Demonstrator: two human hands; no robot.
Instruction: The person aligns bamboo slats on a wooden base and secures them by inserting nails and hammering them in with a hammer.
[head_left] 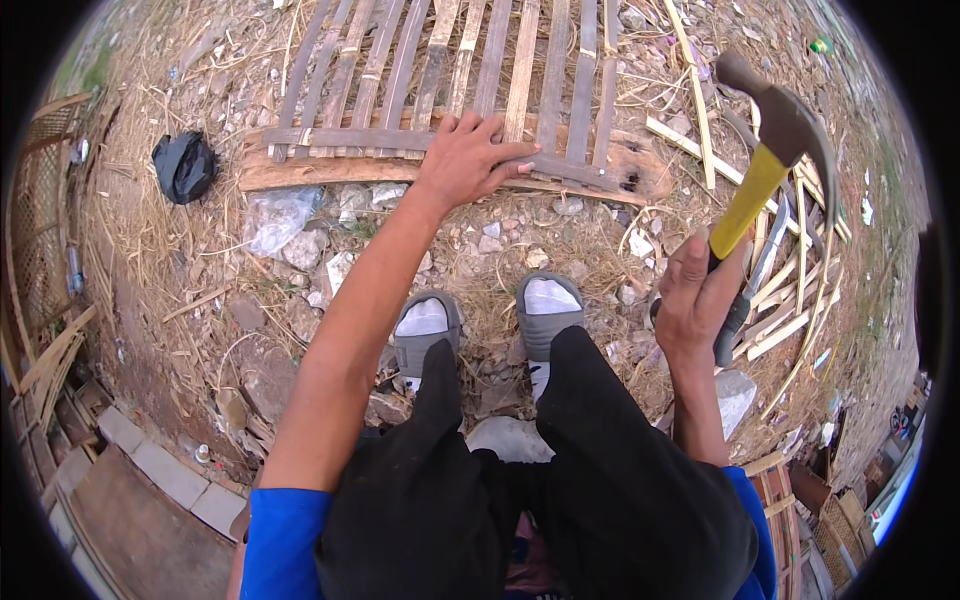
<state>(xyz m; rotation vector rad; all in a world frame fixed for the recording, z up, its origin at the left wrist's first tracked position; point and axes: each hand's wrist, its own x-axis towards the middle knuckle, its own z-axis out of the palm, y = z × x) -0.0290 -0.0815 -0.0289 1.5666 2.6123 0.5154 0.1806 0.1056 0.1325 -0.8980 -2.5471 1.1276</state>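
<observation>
Two hands in play, and the left hand (468, 160) lies palm down, fingers spread, on the dark cross strip (350, 139) at the near end of the slatted frame (522, 70), which rests on a rough plank (300, 178) ahead of the feet. Across on the right, the right hand (702, 295) is wrapped round the hammer (748, 200), its head up and well apart from the frame. Good form, I'd judge: press strip to plank through the palm, fingertips away from any struck spot, face landing square. Now the edges! Plank pokes past strip at both ends. Crowded on the right, though: a long blade (772, 245) and split strips (778, 335) lie near that fist. Roomier inward, over the stones between frame and sandals (540, 341).
</observation>
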